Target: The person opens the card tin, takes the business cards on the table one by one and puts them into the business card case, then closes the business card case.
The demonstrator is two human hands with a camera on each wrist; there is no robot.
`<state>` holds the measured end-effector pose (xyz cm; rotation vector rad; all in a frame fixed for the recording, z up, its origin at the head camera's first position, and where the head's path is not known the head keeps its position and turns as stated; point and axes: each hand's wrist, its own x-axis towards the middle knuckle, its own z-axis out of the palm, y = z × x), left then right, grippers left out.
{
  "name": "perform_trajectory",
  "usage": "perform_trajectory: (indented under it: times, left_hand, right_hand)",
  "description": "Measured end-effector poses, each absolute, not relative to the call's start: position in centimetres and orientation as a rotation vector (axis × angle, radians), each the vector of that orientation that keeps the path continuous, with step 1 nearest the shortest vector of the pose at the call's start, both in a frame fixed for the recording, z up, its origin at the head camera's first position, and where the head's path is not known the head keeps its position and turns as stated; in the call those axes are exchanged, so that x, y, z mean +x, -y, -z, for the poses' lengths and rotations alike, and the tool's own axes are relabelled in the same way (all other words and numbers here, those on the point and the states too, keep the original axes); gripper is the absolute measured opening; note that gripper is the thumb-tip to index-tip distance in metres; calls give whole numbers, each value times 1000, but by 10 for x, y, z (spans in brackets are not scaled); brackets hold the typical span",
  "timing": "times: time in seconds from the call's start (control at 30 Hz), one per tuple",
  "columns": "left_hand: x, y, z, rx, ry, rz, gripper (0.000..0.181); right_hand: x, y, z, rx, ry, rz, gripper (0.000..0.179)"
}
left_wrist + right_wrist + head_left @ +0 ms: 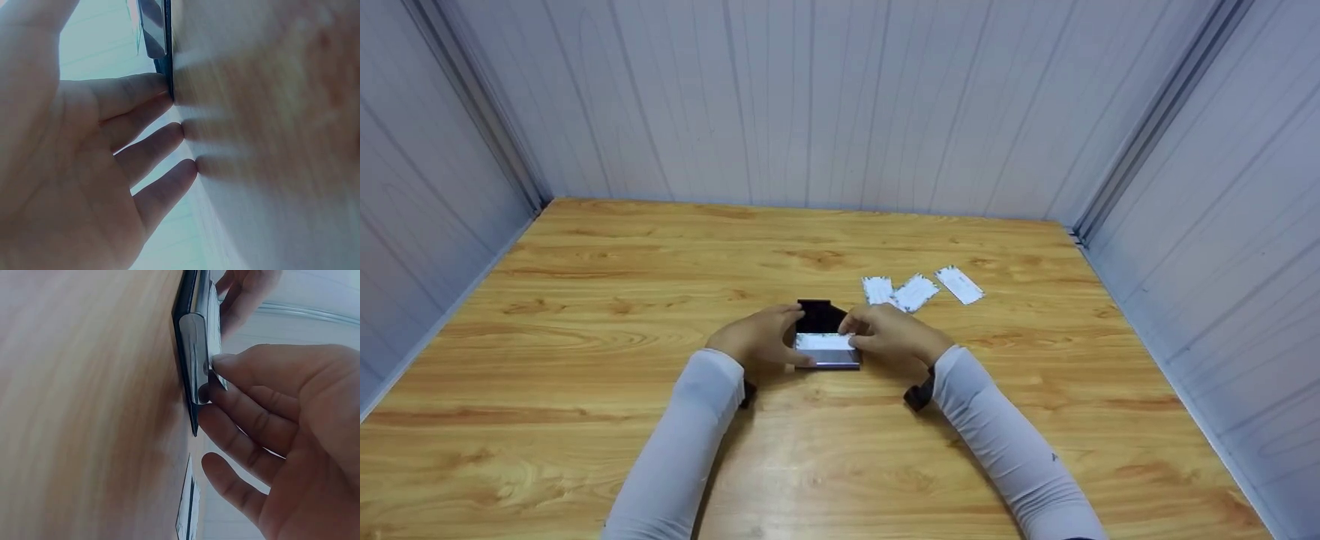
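A business card case [829, 358] lies open on the wooden table, its dark lid [816, 318] folded back away from me. A white card [821, 342] with a patterned border sits partly in the metal tray. My left hand [759, 337] steadies the case from the left, thumb at its front edge and index finger by the lid; in the left wrist view its other fingertips [188, 166] meet the tabletop. My right hand [894, 332] pinches the card's right end between thumb and index finger, as the right wrist view shows beside the metal tray [194, 354].
Beyond my right hand lie three loose cards: a left one [876, 288], a middle one [916, 292] touching or overlapping it, and a separate right one [959, 284]. Panelled walls [840, 105] border the wooden table [622, 285] at the back and sides.
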<state>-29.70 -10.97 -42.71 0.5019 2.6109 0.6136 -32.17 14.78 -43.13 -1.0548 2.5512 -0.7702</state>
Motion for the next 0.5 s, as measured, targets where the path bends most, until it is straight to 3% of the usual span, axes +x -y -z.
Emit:
perform_trajectory:
  times: [0.5]
  left_hand:
    - [-295, 110, 427, 498, -2608, -617, 103]
  right_hand:
    - [-325, -149, 436, -1209, -2563, 648, 22]
